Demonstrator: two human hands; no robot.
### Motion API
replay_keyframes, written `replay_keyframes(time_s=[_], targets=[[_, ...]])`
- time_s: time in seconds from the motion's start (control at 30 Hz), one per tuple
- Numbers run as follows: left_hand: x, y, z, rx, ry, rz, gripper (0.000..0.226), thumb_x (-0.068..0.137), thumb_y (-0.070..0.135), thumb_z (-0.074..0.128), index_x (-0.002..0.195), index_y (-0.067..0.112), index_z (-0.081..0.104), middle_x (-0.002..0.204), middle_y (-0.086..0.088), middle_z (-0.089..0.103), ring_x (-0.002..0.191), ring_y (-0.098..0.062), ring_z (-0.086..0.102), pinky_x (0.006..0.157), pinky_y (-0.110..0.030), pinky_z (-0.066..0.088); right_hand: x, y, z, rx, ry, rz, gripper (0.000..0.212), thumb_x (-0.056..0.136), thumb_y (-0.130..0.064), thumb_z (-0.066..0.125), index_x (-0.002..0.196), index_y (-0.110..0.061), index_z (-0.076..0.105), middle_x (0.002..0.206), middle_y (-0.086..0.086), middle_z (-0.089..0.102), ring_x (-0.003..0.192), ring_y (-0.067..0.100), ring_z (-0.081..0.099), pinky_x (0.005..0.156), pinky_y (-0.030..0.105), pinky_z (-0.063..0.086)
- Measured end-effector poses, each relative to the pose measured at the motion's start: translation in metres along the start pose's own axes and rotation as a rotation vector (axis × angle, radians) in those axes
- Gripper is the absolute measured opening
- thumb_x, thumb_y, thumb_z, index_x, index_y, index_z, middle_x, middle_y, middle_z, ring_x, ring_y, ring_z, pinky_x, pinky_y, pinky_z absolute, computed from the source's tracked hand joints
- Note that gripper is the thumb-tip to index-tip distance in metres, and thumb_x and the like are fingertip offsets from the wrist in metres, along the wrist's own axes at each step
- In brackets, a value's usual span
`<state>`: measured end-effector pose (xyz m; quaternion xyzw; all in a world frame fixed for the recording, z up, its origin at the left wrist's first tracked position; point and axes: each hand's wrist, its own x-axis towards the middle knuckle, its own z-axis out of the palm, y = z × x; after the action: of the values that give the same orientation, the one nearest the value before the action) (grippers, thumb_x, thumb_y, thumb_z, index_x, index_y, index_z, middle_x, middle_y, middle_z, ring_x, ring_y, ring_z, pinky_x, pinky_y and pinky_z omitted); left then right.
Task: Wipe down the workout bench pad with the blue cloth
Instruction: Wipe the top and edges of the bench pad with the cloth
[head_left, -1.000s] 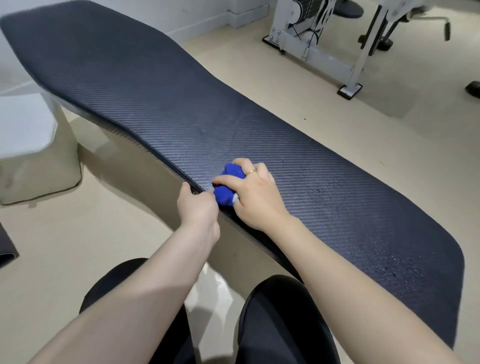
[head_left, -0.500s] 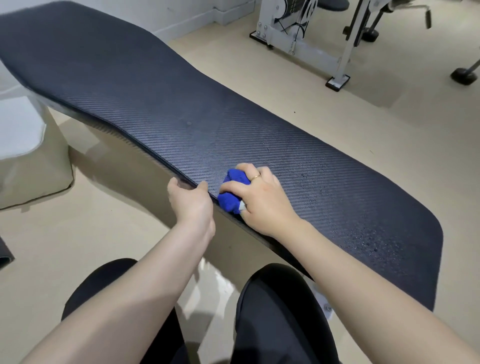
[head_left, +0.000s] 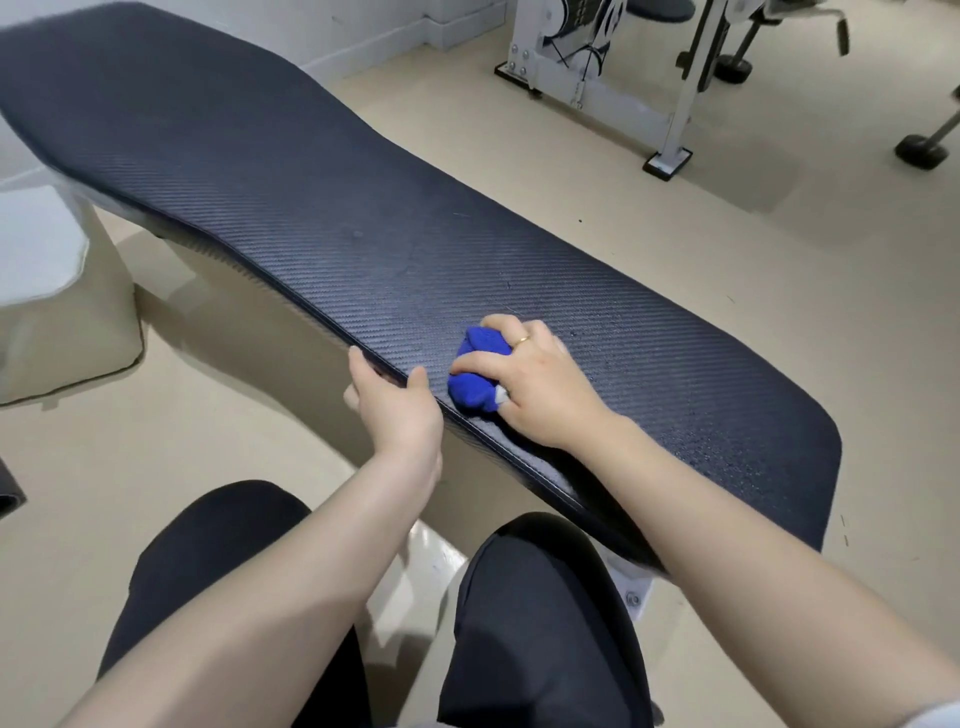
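Since a second ago your right hand (head_left: 540, 387) has carried the blue cloth (head_left: 475, 376) a little toward the narrow near end of the bench pad (head_left: 270, 192), and your left hand (head_left: 395, 405) has loosened from a tight pinch on the pad's edge to a wider hold, thumb on top and fingers under the lip.

Your right hand is closed around the cloth, bunched into a small wad that presses on the pad's top just inside its near edge. Your left hand clamps that same edge just beside the cloth, on the side toward the pad's wide end, with a narrow strip of pad between them.

Risks, as I judge them. With the cloth balled up so small, each pass covers only a thin stripe, so you could leave bands unwiped; most of the pad toward its wide end looks untouched. The wad sits so near the pad's edge that a stroke toward you could push it off onto the floor (head_left: 675, 244). Your hands are close together, so a sideways stroke toward the wide end would run the cloth into your left thumb. Fine specks show on the pad toward its narrow end; a dry, tight wad may only shove them along.

As for containers, none is in view near the pad, and nothing is held in one.
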<state>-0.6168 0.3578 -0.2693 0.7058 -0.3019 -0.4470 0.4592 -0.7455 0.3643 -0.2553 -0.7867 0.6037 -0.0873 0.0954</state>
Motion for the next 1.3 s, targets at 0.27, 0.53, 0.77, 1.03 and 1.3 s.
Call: replay_keyframes(time_s=[0.27, 0.53, 0.77, 1.03, 1.3], targets=[[0.000, -0.010, -0.014, 0.364, 0.003, 0.461, 0.035, 0.087, 0.005, 0.058, 0.121, 0.014, 0.058, 0.125, -0.010, 0.038, 0.113, -0.022, 0.038, 0.093, -0.014, 0.018, -0.007, 0.024, -0.001, -0.032, 0.226, 0.424, 0.039, 0.076, -0.018, 0.049, 0.111, -0.031, 0.062, 0.129, 0.012, 0.045, 0.098, 0.035, 0.045, 0.088, 0.040, 0.039], [-0.002, -0.002, -0.008, 0.505, -0.171, 0.733, 0.020, 0.083, 0.012, 0.056, 0.099, 0.014, 0.068, 0.106, -0.006, 0.053, 0.104, -0.023, 0.052, 0.094, -0.031, 0.027, 0.000, 0.041, 0.000, -0.048, 0.198, 0.282, 0.040, 0.082, -0.022, 0.053, 0.119, -0.037, 0.056, 0.136, 0.006, 0.040, 0.107, 0.035, 0.043, 0.095, 0.041, 0.036], [0.028, 0.018, 0.013, 0.700, -0.339, 0.955, 0.043, 0.081, 0.030, 0.035, 0.099, 0.008, 0.067, 0.103, -0.011, 0.060, 0.098, -0.036, 0.054, 0.089, -0.044, 0.042, -0.009, 0.027, 0.007, -0.022, 0.311, 0.301, 0.041, 0.076, -0.021, 0.056, 0.116, -0.020, 0.047, 0.138, 0.015, 0.040, 0.105, 0.039, 0.045, 0.090, 0.046, 0.041], [0.044, 0.023, 0.037, 0.765, -0.325, 0.961, 0.034, 0.086, 0.034, 0.045, 0.100, 0.013, 0.068, 0.123, -0.007, 0.055, 0.126, -0.031, 0.038, 0.099, -0.044, 0.030, 0.051, 0.077, -0.005, 0.089, 0.322, 0.470, 0.038, 0.087, -0.014, 0.052, 0.120, -0.031, 0.058, 0.147, 0.012, 0.026, 0.120, 0.038, 0.036, 0.103, 0.041, 0.030], [0.049, 0.009, 0.035, 0.711, -0.299, 1.090, 0.026, 0.077, 0.024, 0.045, 0.081, 0.012, 0.068, 0.108, -0.007, 0.063, 0.112, -0.018, 0.040, 0.088, -0.040, 0.041, 0.029, 0.065, 0.000, 0.060, 0.272, 0.270, 0.046, 0.085, -0.016, 0.048, 0.124, -0.039, 0.054, 0.140, 0.008, 0.033, 0.115, 0.032, 0.037, 0.100, 0.039, 0.030]])
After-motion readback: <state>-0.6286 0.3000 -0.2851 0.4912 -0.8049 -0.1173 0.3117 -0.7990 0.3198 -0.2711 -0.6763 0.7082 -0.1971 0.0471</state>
